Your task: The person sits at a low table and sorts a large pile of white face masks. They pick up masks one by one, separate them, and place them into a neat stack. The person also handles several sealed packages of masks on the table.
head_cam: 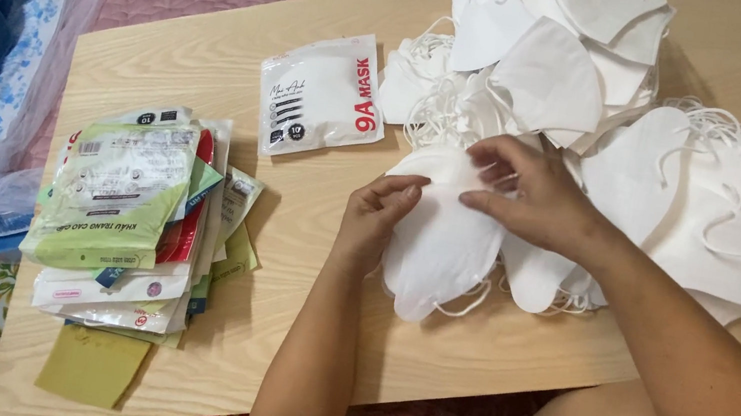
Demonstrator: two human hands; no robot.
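Both hands pinched a small stack of white masks (441,241) near the table's (212,68) front edge, left hand (376,214) at its upper left rim, right hand (530,198) on top, with bare wood between them and the packet stack (135,217).

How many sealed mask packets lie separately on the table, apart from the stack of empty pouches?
1: a white mask packet lies flat on the wooden table, between the stack of pouches and the loose white masks. Others could be hidden beneath the masks.
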